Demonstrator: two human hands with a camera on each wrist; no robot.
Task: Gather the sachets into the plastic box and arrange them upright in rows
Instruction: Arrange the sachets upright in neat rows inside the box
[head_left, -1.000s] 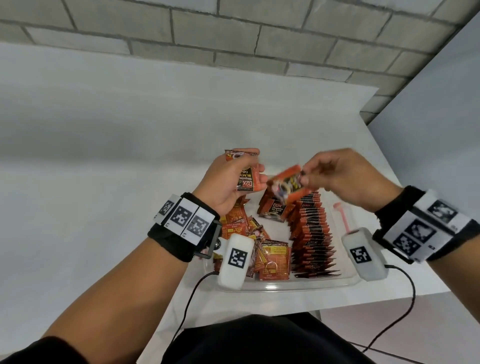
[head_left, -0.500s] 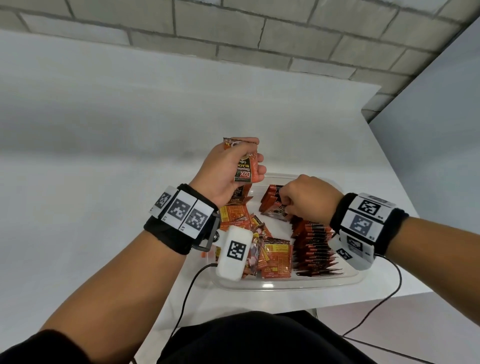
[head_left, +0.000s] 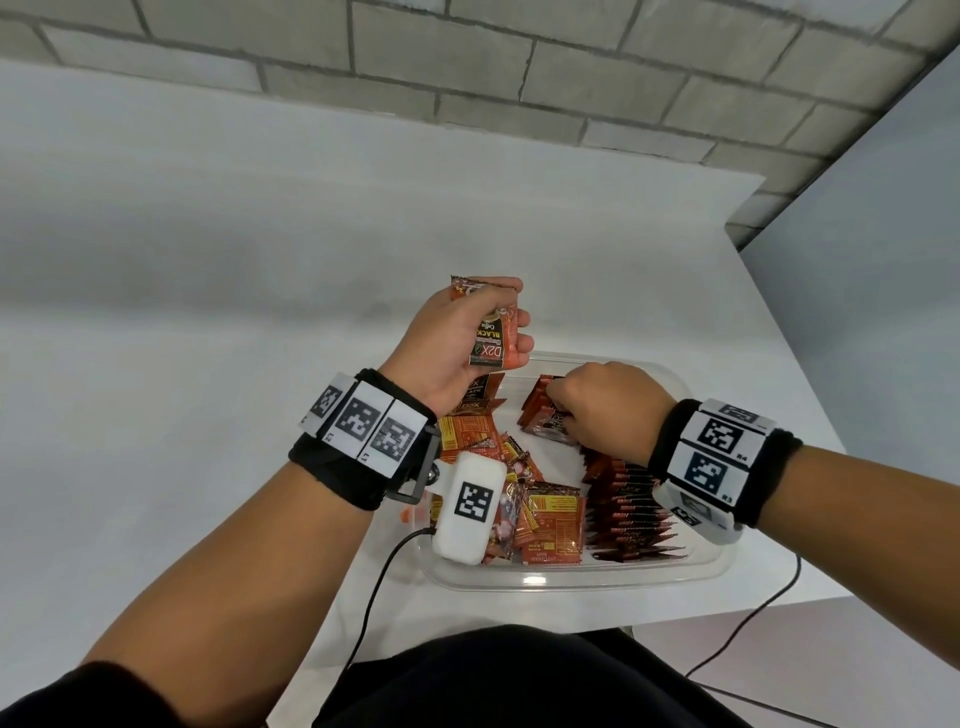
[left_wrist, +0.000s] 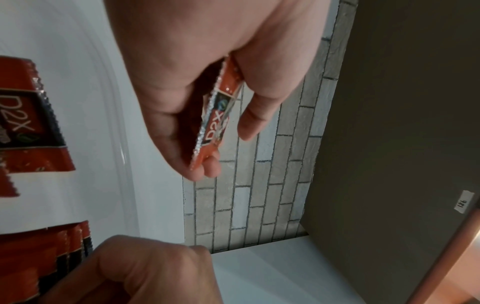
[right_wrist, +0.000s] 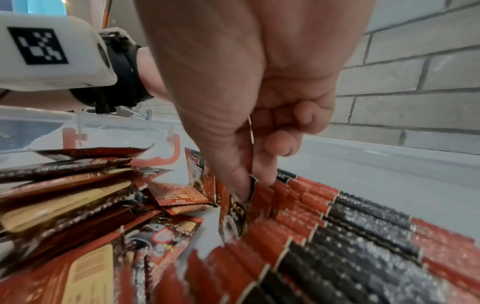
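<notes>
Sachets fill the plastic box below both my hands: a tight upright row under my right wrist, a loose heap under my left. They look light, thin and slick, crinkly foil that bends easily, so I judge the serrated top edge the best place to pinch. My right hand reaches down knuckles-up, thumb and forefinger fingers pinching the top of one sachet at the row's far end. My left hand hovers above the box's far left corner, fingers curled round a small held stack.
</notes>
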